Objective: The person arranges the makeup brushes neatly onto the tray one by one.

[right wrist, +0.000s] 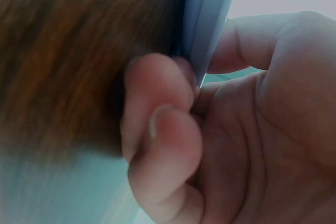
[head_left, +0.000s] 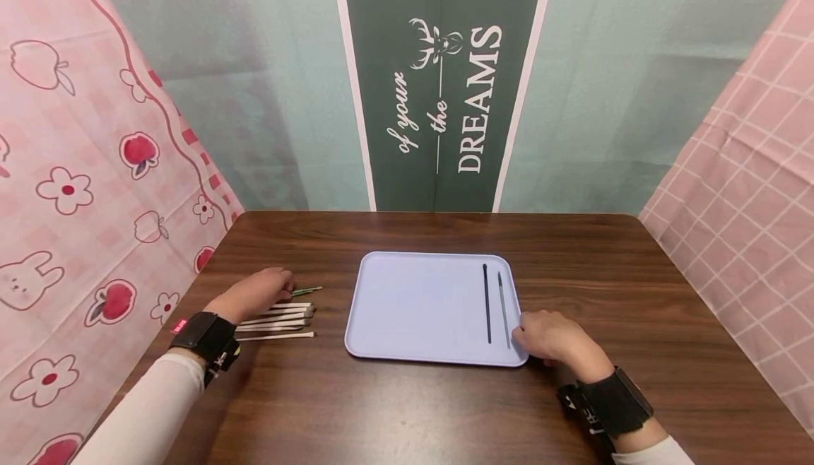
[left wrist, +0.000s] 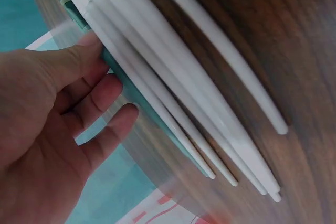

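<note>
On the left of the table, my left hand (head_left: 257, 292) pinches a slender green brush (left wrist: 152, 111) between thumb and fingers, at the far side of a row of brushes. Several white-handled brushes (head_left: 282, 338) lie side by side right next to it; their heads point toward the tray. At the table's middle is a pale lavender tray (head_left: 413, 309). My right hand (head_left: 550, 338) grips its near right edge, with the thumb over the rim (right wrist: 210, 30) and the other fingers curled below. Inside the tray, at its right side, lie a dark brush (head_left: 487, 302) and a grey-blue brush (head_left: 504, 309).
The brown wood-grain table (head_left: 407, 415) extends around the tray. A green curtain with lettering (head_left: 445, 97) hangs behind it. Pink patterned cloths hang at the left (head_left: 70, 239) and right (head_left: 750, 168) sides.
</note>
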The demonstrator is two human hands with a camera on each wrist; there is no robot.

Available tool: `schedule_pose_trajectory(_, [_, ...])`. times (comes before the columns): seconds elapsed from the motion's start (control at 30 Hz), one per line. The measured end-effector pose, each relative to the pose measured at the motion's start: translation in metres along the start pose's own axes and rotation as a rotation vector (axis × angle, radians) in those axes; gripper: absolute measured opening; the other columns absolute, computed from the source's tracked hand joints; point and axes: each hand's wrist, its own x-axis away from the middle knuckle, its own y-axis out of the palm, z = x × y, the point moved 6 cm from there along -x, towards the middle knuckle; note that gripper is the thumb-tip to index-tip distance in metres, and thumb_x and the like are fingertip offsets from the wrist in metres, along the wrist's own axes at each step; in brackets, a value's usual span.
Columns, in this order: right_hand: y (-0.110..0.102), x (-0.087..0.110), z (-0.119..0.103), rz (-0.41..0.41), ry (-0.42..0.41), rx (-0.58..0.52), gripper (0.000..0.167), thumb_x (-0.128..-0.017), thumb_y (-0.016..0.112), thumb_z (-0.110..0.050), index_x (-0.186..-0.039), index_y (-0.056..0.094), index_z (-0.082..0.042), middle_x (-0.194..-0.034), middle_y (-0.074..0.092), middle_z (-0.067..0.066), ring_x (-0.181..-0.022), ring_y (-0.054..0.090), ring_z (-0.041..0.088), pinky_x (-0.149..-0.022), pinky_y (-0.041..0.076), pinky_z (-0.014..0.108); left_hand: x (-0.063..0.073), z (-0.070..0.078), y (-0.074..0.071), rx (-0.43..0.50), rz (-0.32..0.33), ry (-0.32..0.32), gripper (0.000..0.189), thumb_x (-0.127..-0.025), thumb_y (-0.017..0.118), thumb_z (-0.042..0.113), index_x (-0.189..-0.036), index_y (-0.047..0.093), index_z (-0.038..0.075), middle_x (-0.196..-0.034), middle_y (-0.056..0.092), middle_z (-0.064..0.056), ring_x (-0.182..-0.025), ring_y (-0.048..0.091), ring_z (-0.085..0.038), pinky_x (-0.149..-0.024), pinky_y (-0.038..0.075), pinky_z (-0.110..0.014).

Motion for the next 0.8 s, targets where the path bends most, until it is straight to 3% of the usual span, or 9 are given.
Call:
schedule_pose_trajectory(0.17, [0.0006, 0.0007, 0.0005, -0.004, 0.004, -0.006, 0.018, -0.093, 0.053, -0.017, -0.078, 0.059, -0.008, -0.066, 0.054, 0.006, -0.050, 0.055, 0.019, -0.047, 0.044, 0.031, -0.0018, 0.0012, -0.0021, 0.049, -0.040, 0.024, 0.013, -0.094, 0.069, 0.004, -0.089, 0.058, 0.007, -0.084, 0.052, 0.000, -0.077, 0.048, -0.015, -0.069, 0.044, -0.035])
schedule_pose_trajectory(0.37, [0.0006, 0.0004, 0.0008, -0.005, 0.002, -0.006, 0.018, -0.094, 0.053, -0.017, -0.078, 0.058, -0.009, -0.066, 0.054, 0.006, -0.051, 0.054, 0.019, -0.048, 0.043, 0.031, -0.0035, -0.0008, -0.0029, 0.082, -0.118, 0.003, 0.008, -0.096, 0.067, 0.006, -0.092, 0.060, 0.006, -0.087, 0.053, -0.001, -0.081, 0.049, -0.015, -0.073, 0.045, -0.036])
schedule_pose_trajectory(0.6, [0.0003, 0.0000, 0.0017, -0.002, -0.002, 0.001, 0.018, -0.093, 0.053, -0.017, -0.078, 0.057, -0.009, -0.066, 0.054, 0.005, -0.051, 0.054, 0.019, -0.048, 0.042, 0.031, -0.0077, 0.0014, -0.0049, 0.087, -0.182, 0.026, 0.013, -0.097, 0.065, 0.005, -0.087, 0.056, 0.007, -0.084, 0.048, 0.000, -0.077, 0.044, -0.014, -0.070, 0.039, -0.031])
schedule_pose_trajectory(0.8, [0.0006, 0.0004, 0.0017, -0.005, 0.000, -0.008, 0.019, -0.094, 0.053, -0.017, -0.077, 0.057, -0.009, -0.065, 0.054, 0.005, -0.051, 0.054, 0.019, -0.048, 0.042, 0.031, -0.0085, 0.0031, -0.0055, 0.103, -0.199, 0.035, 0.018, -0.098, 0.064, 0.005, -0.084, 0.052, 0.009, -0.082, 0.044, 0.001, -0.075, 0.041, -0.013, -0.068, 0.035, -0.030])
